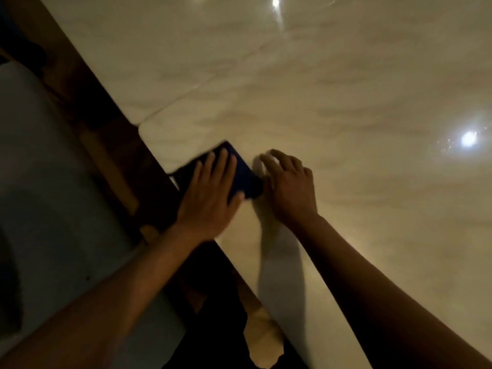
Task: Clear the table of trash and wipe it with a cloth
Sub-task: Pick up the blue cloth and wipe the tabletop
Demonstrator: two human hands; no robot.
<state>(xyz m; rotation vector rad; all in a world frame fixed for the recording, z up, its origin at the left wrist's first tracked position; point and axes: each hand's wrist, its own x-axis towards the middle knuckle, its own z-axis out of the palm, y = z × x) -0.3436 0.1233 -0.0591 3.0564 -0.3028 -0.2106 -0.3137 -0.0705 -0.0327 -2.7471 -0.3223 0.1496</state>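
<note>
**Dark cloth pressed flat at the table's left edge**

A dark blue cloth (241, 173) is seen lying on the pale, glossy table (332, 102), right at the table's left edge, just near of the rounded corner. It is folded into an oblong, and its long axis runs from far-left to near-right, roughly along that edge. The left hand (210, 198) is laid palm down on top of it, with the fingers straight and spread over the fabric; nothing is curled round or pinched. The cloth is therefore pressed rather than gripped.

The right hand (288, 189) is placed on the table just to the right of the cloth, close to its near-right corner (whether the two actually touch cannot be told in this dim, blurred view). Its fingers are loosely bent, their tips resting on the surface, and nothing is held in it.

No trash is visible on the part of the table shown, so the wiping stage is judged to be in hand. The wide unwiped expanse lies to the right and far side of both hands. Since the cloth is under the left hand, a sweep away from the edge would most likely be led by that hand, and the right hand sits directly in that path.
</note>
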